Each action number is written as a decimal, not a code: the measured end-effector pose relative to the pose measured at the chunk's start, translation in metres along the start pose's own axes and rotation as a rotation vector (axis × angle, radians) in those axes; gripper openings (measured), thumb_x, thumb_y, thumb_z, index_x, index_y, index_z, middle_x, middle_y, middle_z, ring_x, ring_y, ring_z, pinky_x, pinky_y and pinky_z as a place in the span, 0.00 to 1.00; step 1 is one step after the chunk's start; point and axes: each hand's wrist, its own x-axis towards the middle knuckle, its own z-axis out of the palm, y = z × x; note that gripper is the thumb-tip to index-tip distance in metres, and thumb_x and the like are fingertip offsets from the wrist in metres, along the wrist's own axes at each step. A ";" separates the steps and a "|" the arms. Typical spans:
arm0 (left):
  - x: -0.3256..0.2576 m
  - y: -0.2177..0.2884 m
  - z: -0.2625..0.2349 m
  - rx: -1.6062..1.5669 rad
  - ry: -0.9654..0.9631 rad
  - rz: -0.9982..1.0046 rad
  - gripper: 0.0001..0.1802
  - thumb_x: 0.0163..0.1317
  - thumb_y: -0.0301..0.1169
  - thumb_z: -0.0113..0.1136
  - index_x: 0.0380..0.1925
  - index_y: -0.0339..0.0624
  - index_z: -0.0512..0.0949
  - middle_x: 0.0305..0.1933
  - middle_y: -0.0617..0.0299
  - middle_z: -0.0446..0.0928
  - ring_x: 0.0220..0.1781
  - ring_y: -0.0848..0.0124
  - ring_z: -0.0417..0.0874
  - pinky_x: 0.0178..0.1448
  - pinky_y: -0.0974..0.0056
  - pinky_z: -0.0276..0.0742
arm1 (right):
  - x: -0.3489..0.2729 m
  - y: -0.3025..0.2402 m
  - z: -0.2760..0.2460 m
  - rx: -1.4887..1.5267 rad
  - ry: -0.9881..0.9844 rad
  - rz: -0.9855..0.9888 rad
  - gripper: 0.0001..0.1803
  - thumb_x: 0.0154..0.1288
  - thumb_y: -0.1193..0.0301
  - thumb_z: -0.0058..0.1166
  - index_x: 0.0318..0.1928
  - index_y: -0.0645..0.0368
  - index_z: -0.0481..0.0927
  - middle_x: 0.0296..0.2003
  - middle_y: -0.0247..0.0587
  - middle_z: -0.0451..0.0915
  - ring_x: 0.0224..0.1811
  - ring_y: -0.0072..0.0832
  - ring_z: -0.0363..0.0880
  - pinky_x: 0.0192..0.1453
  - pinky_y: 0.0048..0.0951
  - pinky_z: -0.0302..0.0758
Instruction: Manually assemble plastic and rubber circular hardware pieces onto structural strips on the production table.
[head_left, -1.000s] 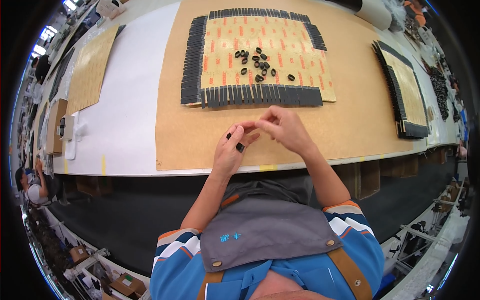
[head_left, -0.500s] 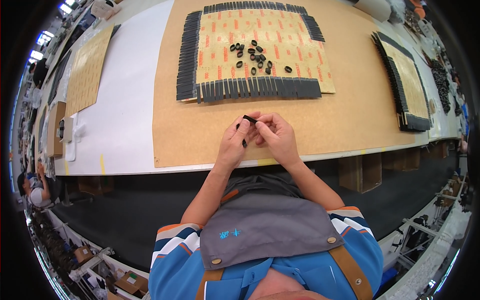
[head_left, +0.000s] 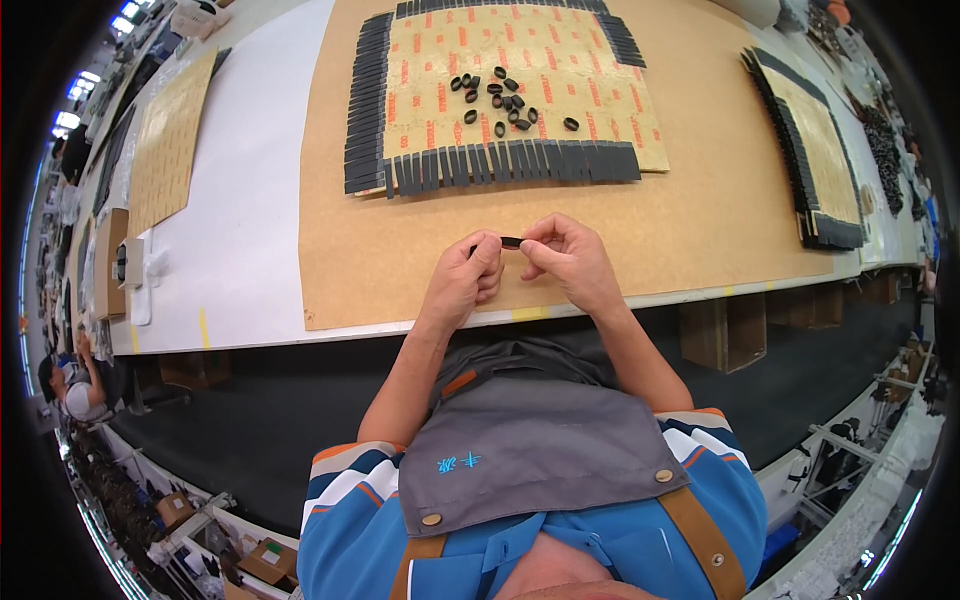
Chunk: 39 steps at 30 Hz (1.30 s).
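Between my two hands, just above the near part of the brown paper sheet (head_left: 400, 245), a short black strip (head_left: 511, 242) is stretched. My left hand (head_left: 465, 272) is closed on its left end, thumb on top and the other fingers curled under. The thumb and fingertips of my right hand (head_left: 570, 258) pinch its right end. Beyond the hands lies a tan board (head_left: 560, 60) with red print, edged by rows of black strips (head_left: 520, 163). Several small black rings (head_left: 571, 124) lie scattered on the board.
At the right lies a stack of boards edged in black strips (head_left: 830, 150). Another tan board (head_left: 170, 150) rests on the white surface at the left, near a cardboard box (head_left: 110, 260). Open wooden boxes (head_left: 722, 330) sit below the table edge. A person (head_left: 80, 385) is far left.
My hands have moved apart, and the black strip now spans the gap between them. The dark end that hung below my left hand no longer shows. The whole view has shifted slightly.
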 end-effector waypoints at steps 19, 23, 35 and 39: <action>-0.006 0.016 0.000 0.265 0.048 -0.172 0.08 0.61 0.31 0.61 0.30 0.41 0.74 0.17 0.76 0.61 0.15 0.86 0.54 0.18 0.76 0.48 | 0.001 -0.005 -0.015 -0.015 -0.207 0.174 0.09 0.59 0.74 0.59 0.37 0.69 0.79 0.28 0.38 0.79 0.27 0.20 0.79 0.34 0.21 0.79; -0.006 0.021 0.002 0.522 0.050 -0.175 0.07 0.59 0.32 0.60 0.28 0.39 0.77 0.15 0.76 0.61 0.15 0.86 0.56 0.18 0.75 0.49 | -0.001 -0.006 -0.017 -0.057 -0.231 0.217 0.09 0.58 0.74 0.58 0.37 0.68 0.78 0.27 0.37 0.79 0.26 0.20 0.79 0.33 0.21 0.78; -0.002 0.017 0.001 0.656 0.130 -0.139 0.07 0.57 0.33 0.59 0.26 0.40 0.78 0.14 0.76 0.62 0.14 0.86 0.56 0.17 0.75 0.49 | 0.000 0.000 -0.021 -0.020 -0.246 0.241 0.12 0.59 0.76 0.56 0.42 0.68 0.76 0.29 0.38 0.79 0.32 0.21 0.80 0.39 0.22 0.78; -0.003 0.019 0.004 0.600 0.154 -0.161 0.07 0.57 0.33 0.58 0.25 0.41 0.77 0.15 0.76 0.63 0.14 0.86 0.57 0.16 0.75 0.51 | 0.000 0.007 -0.030 0.042 -0.270 0.181 0.12 0.61 0.78 0.54 0.45 0.68 0.75 0.34 0.42 0.80 0.38 0.25 0.82 0.42 0.22 0.78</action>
